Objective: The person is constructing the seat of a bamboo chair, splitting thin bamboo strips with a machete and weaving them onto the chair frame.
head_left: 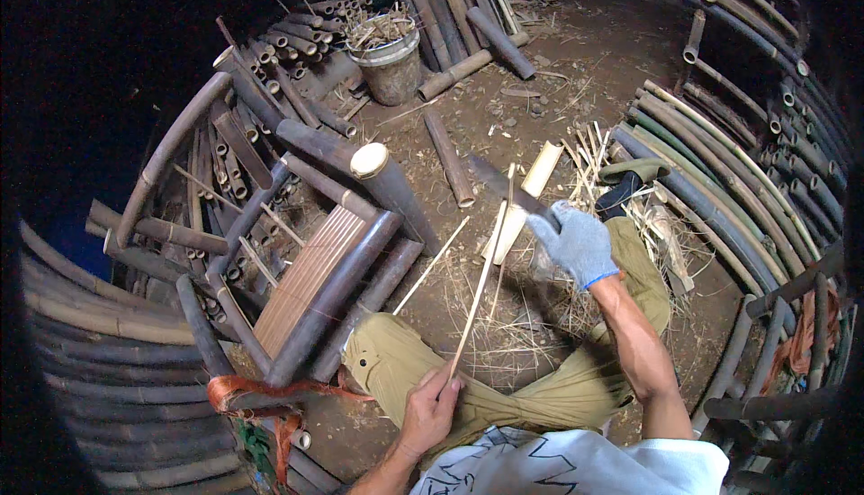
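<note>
My left hand (429,413), bare, pinches the near end of a thin, pale bamboo strip (477,296) that points away from me above my lap. A grey-blue work glove with a blue cuff covers my right hand (578,244), which is closed round the handle of a large knife; its fingers hide most of that handle. The wide dark knife blade (498,182) reaches up and left, past the strip's far end. A second thin strip (510,191) crosses the blade; whether it joins the held one I cannot tell. Under the blade lies a pale split bamboo piece (531,185).
A bamboo chair frame (310,283) with a slatted panel stands at my left. Beyond it are a bucket (393,67) of shavings and stacked bamboo poles (297,40). Long bamboo lengths (720,166) lie at the right. Loose shavings (531,351) cover the ground between my legs.
</note>
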Demonstrator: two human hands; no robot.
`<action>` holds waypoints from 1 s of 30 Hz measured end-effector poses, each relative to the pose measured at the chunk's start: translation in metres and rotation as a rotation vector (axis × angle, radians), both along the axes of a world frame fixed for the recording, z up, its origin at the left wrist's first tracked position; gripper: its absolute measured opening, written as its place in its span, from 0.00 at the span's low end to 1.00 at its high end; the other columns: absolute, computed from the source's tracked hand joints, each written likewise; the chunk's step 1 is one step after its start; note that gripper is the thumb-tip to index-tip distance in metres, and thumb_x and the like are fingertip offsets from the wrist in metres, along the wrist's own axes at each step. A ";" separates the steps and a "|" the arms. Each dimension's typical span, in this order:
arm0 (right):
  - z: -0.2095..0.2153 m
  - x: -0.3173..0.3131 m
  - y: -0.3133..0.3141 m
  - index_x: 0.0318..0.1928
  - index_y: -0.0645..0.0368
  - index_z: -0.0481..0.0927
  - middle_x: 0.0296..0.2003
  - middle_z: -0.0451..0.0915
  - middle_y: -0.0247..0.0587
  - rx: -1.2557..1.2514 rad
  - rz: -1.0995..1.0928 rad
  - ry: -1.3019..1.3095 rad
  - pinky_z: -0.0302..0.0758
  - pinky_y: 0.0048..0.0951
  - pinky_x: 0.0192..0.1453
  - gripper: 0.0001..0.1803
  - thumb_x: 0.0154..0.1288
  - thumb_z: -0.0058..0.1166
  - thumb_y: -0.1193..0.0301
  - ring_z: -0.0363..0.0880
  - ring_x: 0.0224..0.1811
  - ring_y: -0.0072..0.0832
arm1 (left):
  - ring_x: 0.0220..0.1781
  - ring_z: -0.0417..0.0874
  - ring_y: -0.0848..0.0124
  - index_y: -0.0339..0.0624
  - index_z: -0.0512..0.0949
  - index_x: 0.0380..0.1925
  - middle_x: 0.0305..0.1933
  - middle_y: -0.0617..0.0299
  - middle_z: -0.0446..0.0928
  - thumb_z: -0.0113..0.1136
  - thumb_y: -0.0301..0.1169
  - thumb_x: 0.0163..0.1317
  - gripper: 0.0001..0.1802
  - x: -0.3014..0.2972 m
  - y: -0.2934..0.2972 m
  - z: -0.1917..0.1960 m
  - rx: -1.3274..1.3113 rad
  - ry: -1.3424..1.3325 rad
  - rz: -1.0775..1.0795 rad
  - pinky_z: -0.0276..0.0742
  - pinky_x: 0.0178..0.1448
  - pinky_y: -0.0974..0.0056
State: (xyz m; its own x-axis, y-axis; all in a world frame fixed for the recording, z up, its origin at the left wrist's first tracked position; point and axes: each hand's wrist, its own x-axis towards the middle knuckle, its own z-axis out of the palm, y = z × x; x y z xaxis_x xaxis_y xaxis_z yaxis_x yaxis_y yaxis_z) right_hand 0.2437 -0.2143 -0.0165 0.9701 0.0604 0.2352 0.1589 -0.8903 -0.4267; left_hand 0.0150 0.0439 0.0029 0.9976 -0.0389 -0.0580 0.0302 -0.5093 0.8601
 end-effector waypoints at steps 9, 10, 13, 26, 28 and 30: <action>0.013 -0.012 -0.004 0.38 0.60 0.78 0.33 0.79 0.57 0.285 0.084 -0.090 0.75 0.48 0.41 0.20 0.67 0.54 0.54 0.80 0.39 0.55 | 0.18 0.70 0.79 0.40 0.66 0.68 0.26 0.65 0.74 0.41 0.36 0.78 0.23 0.021 0.010 0.010 -0.557 0.276 0.157 0.69 0.22 0.72; 0.016 -0.032 0.012 0.39 0.60 0.76 0.32 0.79 0.58 0.347 0.111 -0.039 0.75 0.49 0.40 0.18 0.67 0.54 0.56 0.80 0.38 0.56 | 0.19 0.70 0.80 0.39 0.64 0.69 0.25 0.66 0.73 0.41 0.36 0.78 0.24 0.040 -0.003 0.016 -0.583 0.199 0.167 0.69 0.21 0.72; 0.017 -0.081 0.039 0.37 0.57 0.79 0.28 0.80 0.54 0.294 0.213 0.042 0.76 0.50 0.36 0.24 0.63 0.57 0.47 0.81 0.33 0.53 | 0.18 0.70 0.80 0.39 0.68 0.66 0.24 0.66 0.72 0.42 0.36 0.78 0.22 0.076 -0.026 0.033 -0.660 0.207 0.207 0.67 0.18 0.73; 0.009 -0.064 0.034 0.33 0.60 0.79 0.27 0.80 0.57 0.212 0.185 0.041 0.76 0.51 0.33 0.26 0.67 0.52 0.46 0.81 0.31 0.56 | 0.18 0.64 0.83 0.41 0.63 0.71 0.22 0.70 0.68 0.45 0.34 0.77 0.25 0.050 -0.039 0.020 -0.568 0.234 0.194 0.63 0.22 0.75; 0.011 -0.047 0.032 0.33 0.60 0.81 0.27 0.81 0.57 0.196 0.131 0.003 0.77 0.51 0.34 0.29 0.67 0.51 0.43 0.82 0.30 0.55 | 0.18 0.64 0.82 0.41 0.63 0.71 0.21 0.70 0.67 0.44 0.34 0.77 0.24 0.040 -0.034 0.026 -0.514 0.270 0.151 0.63 0.22 0.75; 0.011 -0.028 0.022 0.32 0.61 0.81 0.26 0.81 0.58 0.222 0.054 -0.024 0.77 0.52 0.34 0.30 0.68 0.50 0.42 0.82 0.30 0.55 | 0.18 0.64 0.82 0.40 0.63 0.71 0.20 0.71 0.66 0.43 0.33 0.77 0.24 0.024 -0.026 0.025 -0.507 0.288 0.106 0.62 0.22 0.75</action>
